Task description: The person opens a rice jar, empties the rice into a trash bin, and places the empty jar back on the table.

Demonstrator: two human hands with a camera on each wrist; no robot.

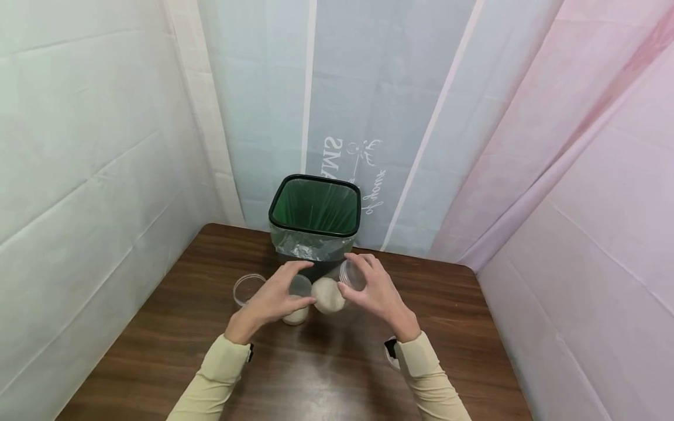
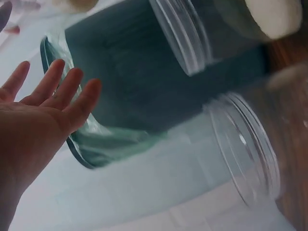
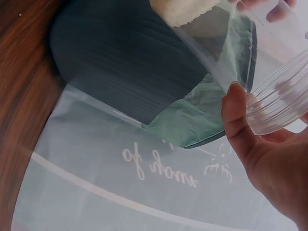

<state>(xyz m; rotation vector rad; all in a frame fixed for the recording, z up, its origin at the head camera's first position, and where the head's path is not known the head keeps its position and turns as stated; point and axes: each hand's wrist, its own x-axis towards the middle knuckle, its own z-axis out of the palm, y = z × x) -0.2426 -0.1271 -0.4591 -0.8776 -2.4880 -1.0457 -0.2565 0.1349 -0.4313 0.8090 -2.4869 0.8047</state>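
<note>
My right hand point(image 1: 376, 292) holds a tilted clear plastic jar point(image 1: 354, 276) near its threaded mouth, thumb on one side and fingers on the other. Pale, grainy contents point(image 1: 328, 296) sit at the jar's lower end, which points toward my left hand point(image 1: 271, 295). That hand has its fingers spread; in the left wrist view they grip nothing. Behind it stands a second clear jar point(image 1: 301, 285) with similar pale contents, partly hidden by the hand. A third clear jar point(image 2: 245, 149), its mouth uncovered, is at the left.
A dark bin point(image 1: 315, 234) with a green inside and a clear liner stands behind the hands, at the back of the brown wooden table point(image 1: 326, 380). By the right cuff a pale, round-edged thing point(image 1: 389, 359) is mostly hidden. Hanging cloth surrounds the table.
</note>
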